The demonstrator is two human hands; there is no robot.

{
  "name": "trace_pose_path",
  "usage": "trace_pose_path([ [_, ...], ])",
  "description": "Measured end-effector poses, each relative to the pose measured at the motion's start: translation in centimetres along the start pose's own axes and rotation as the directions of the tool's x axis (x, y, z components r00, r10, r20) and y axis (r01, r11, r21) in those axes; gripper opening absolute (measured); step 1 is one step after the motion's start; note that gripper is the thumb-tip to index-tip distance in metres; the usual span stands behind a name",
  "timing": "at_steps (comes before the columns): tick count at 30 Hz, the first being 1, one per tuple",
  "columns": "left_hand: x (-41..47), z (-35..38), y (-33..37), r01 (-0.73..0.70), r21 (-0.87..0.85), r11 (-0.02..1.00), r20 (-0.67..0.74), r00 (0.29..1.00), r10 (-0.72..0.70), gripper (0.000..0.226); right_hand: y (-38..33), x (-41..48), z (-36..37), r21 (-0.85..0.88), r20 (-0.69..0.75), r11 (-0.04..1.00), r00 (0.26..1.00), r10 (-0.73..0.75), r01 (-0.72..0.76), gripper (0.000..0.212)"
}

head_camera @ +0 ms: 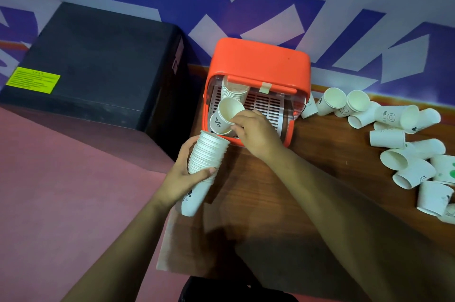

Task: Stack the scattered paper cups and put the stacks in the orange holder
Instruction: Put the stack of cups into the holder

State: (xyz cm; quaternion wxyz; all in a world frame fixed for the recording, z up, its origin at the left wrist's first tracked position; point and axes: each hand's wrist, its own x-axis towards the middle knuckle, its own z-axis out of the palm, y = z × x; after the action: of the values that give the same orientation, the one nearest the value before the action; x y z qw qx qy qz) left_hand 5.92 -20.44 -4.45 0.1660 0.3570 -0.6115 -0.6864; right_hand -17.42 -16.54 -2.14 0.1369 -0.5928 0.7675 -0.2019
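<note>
Holder (258,60) mouth open toward table (307,178) edge, left hand (182,176) wrapped round stack (203,166) (tilted), right hand (256,132) pinching cup (227,111).

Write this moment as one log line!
left hand: holds cup stack | right hand: single cup at orange holder | loose cups: remain
</note>
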Motion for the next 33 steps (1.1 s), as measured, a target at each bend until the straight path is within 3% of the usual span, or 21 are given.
trace_pose_path([
  [10, 0.7, 0.1, 0.1, 0.014, 0.005, 1.0, -0.012, 1.0, -0.013, 0.084, 1.5, -0.1, 0.1, -0.141, 0.081, 0.99, 0.997, 0.005, 0.006, 0.027],
  [14, 0.7, 0.4, 0.1, 0.011, -0.002, 1.0, -0.026, 1.0, -0.011, 0.081, 2.2, -0.1, 0.7, -0.021, 0.197, 0.999, 0.98, 0.036, -0.032, 0.035],
  [18, 0.9, 0.8, 0.4, 0.001, 0.004, 1.0, -0.007, 1.0, -0.001, 0.081, 1.3, -1.0, -0.3, 0.166, 0.082, 0.974, 0.986, 0.144, -0.156, 0.033],
  [20, 1.2, 1.6, 0.9, -0.01, 0.004, 1.0, 0.012, 1.0, 0.01, 0.083, 0.6, -2.3, -1.9, 0.365, 0.059, 0.892, 0.962, 0.265, -0.268, 0.025],
  [22, 1.8, 2.9, 1.8, -0.017, 0.001, 1.0, 0.041, 0.999, 0.017, 0.084, 0.0, -3.9, -3.4, 0.599, 0.212, 0.684, 0.906, 0.367, -0.417, 0.025],
  [24, 2.8, 4.5, 2.7, -0.023, 0.009, 1.0, 0.09, 0.996, 0.022, 0.081, 0.2, -5.4, -4.1, 0.722, 0.323, 0.496, 0.869, 0.375, -0.483, 0.027],
  [29, 5.7, 8.9, 4.2, -0.051, 0.037, 0.998, 0.144, 0.988, 0.045, 0.084, 2.6, -7.5, -6.2, 0.876, 0.274, 0.237, 0.838, 0.473, -0.42, 0.033],
  [33, 7.6, 11.3, 5.2, -0.109, 0.051, 0.993, 0.196, 0.976, 0.097, 0.077, 4.0, -8.2, -7.9, 0.917, 0.3, 0.104, 0.839, 0.454, -0.384, 0.04],
])
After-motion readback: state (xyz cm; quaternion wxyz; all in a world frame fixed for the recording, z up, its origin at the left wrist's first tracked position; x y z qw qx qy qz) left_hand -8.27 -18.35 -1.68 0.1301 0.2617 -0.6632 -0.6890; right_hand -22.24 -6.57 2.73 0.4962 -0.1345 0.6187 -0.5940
